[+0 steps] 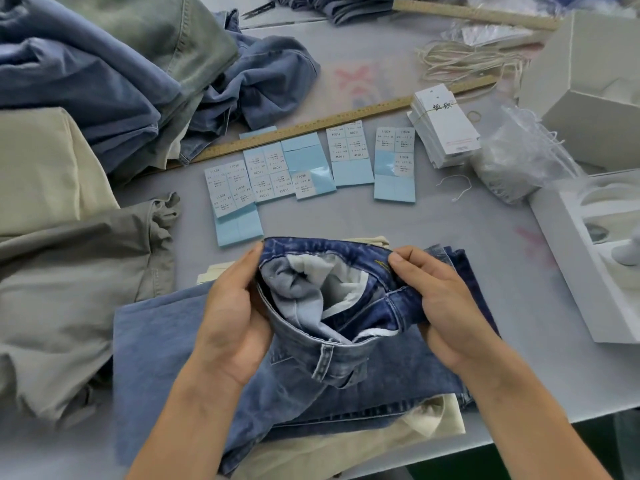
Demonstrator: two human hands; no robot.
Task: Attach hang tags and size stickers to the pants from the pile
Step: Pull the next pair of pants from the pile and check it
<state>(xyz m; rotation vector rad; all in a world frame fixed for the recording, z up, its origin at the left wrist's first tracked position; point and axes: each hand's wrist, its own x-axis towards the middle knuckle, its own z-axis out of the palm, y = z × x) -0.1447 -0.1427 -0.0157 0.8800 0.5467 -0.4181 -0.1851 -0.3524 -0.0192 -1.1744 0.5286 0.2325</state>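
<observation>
Jeans (pixel 346 306): on the folded stack, just below the sticker sheets (pixel 304 168).
Grip: your left hand (pixel 232 317) and right hand (pixel 440 306) each pinch the waistband, spreading it.
Tip: keep it spread, read the inside size label, then pick the matching sticker.

A grey table (pixel 433 216) bears pants (pixel 104 81), sticker sheets (pixel 311 164), rulers (pixel 311 126).

Bare table strip (pixel 398 220) between jeans (pixel 346 341) and sticker sheets (pixel 311 168); pants pile (pixel 86 98) blocks left, white boxes (pixel 588 81) right.
</observation>
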